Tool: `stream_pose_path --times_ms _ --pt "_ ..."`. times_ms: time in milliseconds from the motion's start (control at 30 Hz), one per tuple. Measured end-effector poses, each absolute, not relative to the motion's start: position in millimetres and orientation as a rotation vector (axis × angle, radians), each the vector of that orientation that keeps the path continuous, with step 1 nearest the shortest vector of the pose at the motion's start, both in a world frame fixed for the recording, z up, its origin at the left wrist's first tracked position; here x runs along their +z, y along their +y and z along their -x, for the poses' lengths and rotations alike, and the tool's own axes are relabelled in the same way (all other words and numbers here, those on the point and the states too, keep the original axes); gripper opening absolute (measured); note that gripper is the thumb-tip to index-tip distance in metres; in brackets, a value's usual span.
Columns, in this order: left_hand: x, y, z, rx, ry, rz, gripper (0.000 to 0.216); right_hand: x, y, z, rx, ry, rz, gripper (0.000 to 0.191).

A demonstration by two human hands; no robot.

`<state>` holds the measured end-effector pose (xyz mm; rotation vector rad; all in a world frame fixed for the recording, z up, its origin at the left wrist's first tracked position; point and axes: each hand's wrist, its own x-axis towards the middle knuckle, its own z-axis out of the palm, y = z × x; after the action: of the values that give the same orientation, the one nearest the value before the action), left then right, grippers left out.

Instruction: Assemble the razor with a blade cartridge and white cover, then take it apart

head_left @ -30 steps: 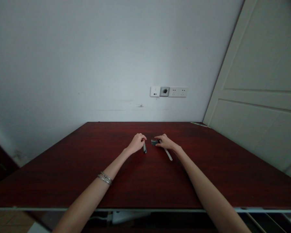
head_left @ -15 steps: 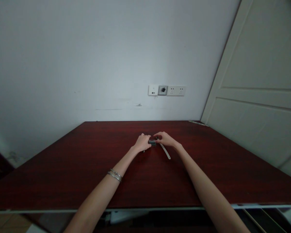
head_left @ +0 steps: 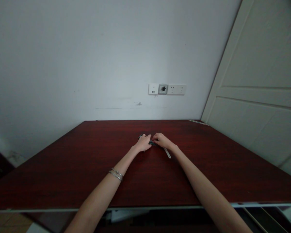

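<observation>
A small dark, greenish object (head_left: 151, 142) shows between my hands at the middle of the table; most of it is covered, so I cannot tell its kind. My left hand (head_left: 144, 142) is closed around its left part, and a dark end sticks out past the fingers at the upper left. The fingers of my right hand (head_left: 161, 140) are pinched together at its right end. Beneath that hand a narrow pale strip (head_left: 167, 153) with a small hole at its tip lies slanting on the table, its far end hidden.
The dark red wooden table (head_left: 126, 178) reaches back to a white wall with a row of sockets (head_left: 167, 89). At the right stands a pale panelled door (head_left: 257, 87). A thin pale strip (head_left: 198, 122) lies in the far right corner. Below the front edge is an open shelf space.
My right hand has moved slightly left and closed its fingers on the small dark object, which is now more covered. More of the pale strip is hidden under that hand.
</observation>
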<state>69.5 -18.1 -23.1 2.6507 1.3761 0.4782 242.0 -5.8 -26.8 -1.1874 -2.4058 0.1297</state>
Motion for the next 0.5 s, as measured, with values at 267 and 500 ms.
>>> stream_pose_path --times_ms 267,500 --pt "-23.0 -19.9 -66.6 0.490 1.439 -2.636 0.052 -24.6 -12.5 -238.0 0.096 -2.392 1.162 0.015" --pt "-20.2 -23.8 -64.7 0.491 1.424 -2.621 0.055 -24.9 -12.9 -235.9 0.093 -2.392 1.151 0.014"
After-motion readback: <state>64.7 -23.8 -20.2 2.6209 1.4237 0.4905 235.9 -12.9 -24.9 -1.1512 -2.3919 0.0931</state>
